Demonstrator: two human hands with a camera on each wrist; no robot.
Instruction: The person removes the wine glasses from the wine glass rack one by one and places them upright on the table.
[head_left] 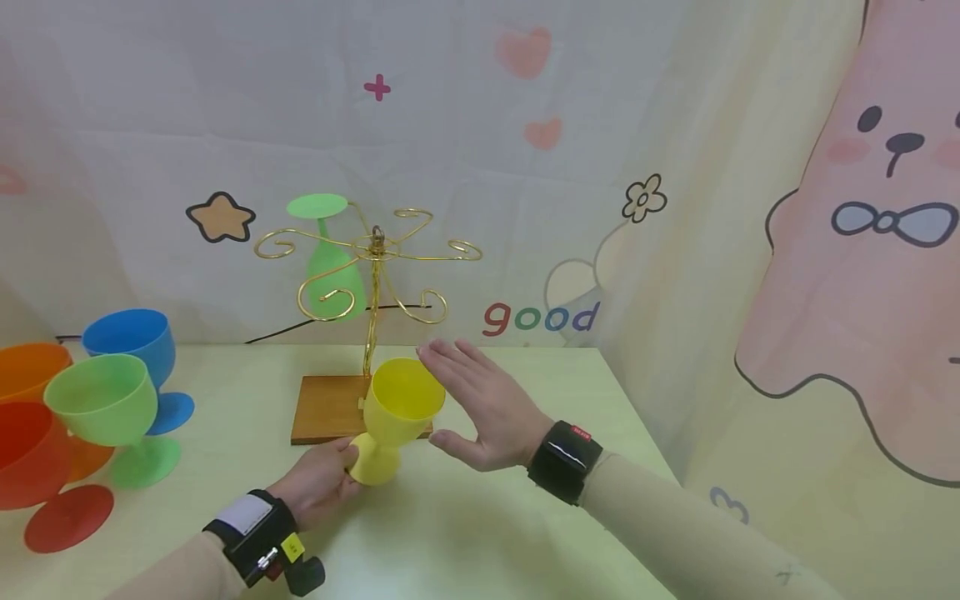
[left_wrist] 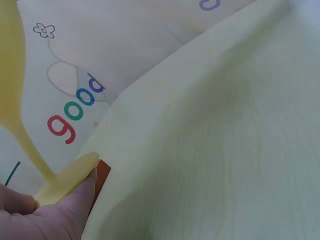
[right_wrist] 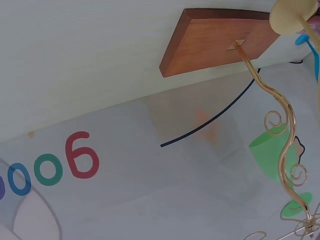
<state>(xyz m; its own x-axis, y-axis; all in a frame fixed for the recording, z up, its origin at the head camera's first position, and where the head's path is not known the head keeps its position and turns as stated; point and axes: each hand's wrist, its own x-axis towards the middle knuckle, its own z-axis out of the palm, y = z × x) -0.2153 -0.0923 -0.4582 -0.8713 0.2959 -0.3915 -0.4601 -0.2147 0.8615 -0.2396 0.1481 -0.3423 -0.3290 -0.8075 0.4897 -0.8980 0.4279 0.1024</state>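
Note:
My left hand (head_left: 318, 482) pinches the round foot of a yellow plastic goblet (head_left: 401, 412), which tilts to the right with its mouth up. In the left wrist view, the thumb and fingers grip the foot (left_wrist: 67, 180). My right hand (head_left: 491, 408) is held beside the goblet's rim with straight fingers; whether it touches the rim I cannot tell. Behind the goblet stands a gold wire rack (head_left: 371, 333) with curled arms on a wooden base (head_left: 322, 408). From one arm a green goblet (head_left: 330, 283) hangs upside down by its foot.
At the left of the pale table (head_left: 517, 533) stand a blue goblet (head_left: 138, 346), a green goblet (head_left: 105, 421), an orange goblet (head_left: 33, 367) and a red goblet (head_left: 30, 458). A printed curtain (head_left: 450, 150) hangs behind the table and along its right side.

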